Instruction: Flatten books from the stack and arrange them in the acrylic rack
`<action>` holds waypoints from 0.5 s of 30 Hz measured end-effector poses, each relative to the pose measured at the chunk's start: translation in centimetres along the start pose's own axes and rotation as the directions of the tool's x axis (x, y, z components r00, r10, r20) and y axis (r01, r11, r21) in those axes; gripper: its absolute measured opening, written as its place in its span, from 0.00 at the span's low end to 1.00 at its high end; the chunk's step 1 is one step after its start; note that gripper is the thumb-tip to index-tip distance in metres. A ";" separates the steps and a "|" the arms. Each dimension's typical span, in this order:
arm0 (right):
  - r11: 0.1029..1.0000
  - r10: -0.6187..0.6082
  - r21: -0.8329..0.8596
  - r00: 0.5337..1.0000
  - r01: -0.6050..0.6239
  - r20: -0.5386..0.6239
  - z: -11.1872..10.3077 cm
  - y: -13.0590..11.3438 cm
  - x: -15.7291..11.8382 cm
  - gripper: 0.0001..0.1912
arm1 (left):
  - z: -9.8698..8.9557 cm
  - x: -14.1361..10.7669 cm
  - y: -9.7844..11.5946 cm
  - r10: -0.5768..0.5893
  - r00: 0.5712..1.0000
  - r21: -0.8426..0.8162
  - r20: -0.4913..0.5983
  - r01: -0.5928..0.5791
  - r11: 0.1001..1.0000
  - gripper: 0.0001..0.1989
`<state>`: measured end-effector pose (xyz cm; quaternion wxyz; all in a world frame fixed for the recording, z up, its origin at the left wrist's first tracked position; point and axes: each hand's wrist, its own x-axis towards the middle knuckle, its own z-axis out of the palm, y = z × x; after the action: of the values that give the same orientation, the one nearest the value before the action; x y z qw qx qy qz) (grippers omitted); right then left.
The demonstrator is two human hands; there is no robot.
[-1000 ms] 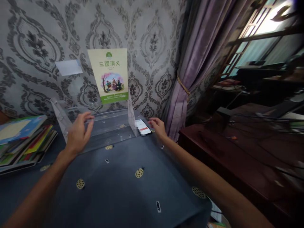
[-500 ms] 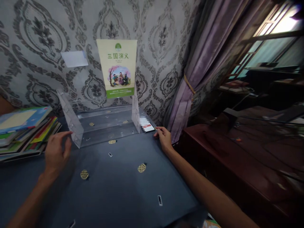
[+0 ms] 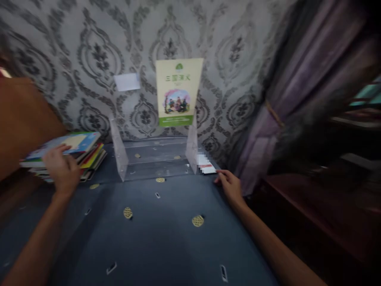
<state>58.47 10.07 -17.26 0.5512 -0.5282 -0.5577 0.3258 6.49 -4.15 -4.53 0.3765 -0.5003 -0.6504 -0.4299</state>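
At the left, my left hand [image 3: 62, 169] is over the front of a stack of books [image 3: 83, 145], fingers apart and bent, holding nothing. My right hand [image 3: 230, 184] rests at the table's right edge, its fingertips beside the corner of a flat white and red item [image 3: 208, 167], partly blurred out; whether they grip it is unclear. Between the hands stands a clear plastic rack [image 3: 119, 155] with two side panels. A cream and green book [image 3: 178, 93] stands upright at the rack's back right, its cover facing me.
A blue-grey cloth with pineapple prints covers the table [image 3: 160, 238]. Behind it are patterned wallpaper with a white card [image 3: 127, 82] and a tied purple curtain [image 3: 268, 127]. A brown panel [image 3: 26, 111] stands far left; a dark red surface [image 3: 312, 206] lies right.
The view has turned left, so the rack and book appear further right. My left hand has moved from beside the rack's left panel to the book stack. My right hand stays by the white and red item.
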 end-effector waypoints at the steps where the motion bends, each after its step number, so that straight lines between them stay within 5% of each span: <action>1: 1.000 0.000 0.000 1.000 0.000 0.005 -0.1 -0.1 0.0 0.20 | 0.0 0.4 -0.6 -0.006 1.000 0.032 0.007 0.006 0.999 0.15; 9: 0.988 0.071 -0.138 0.997 -0.068 0.021 -0.1 -1.9 0.1 0.18 | 0.8 2.3 -5.2 -0.060 0.988 0.128 0.140 0.042 0.991 0.16; 15: 0.979 0.108 -0.173 0.994 -0.104 0.016 0.0 -3.3 -0.1 0.18 | 1.5 2.1 -5.2 0.008 0.876 0.234 0.483 -0.138 0.962 0.28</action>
<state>57.66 9.18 -14.17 0.4782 -0.5988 -0.5617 0.3120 0.91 -2.71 -4.04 0.2834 -0.5609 -0.7545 -0.1891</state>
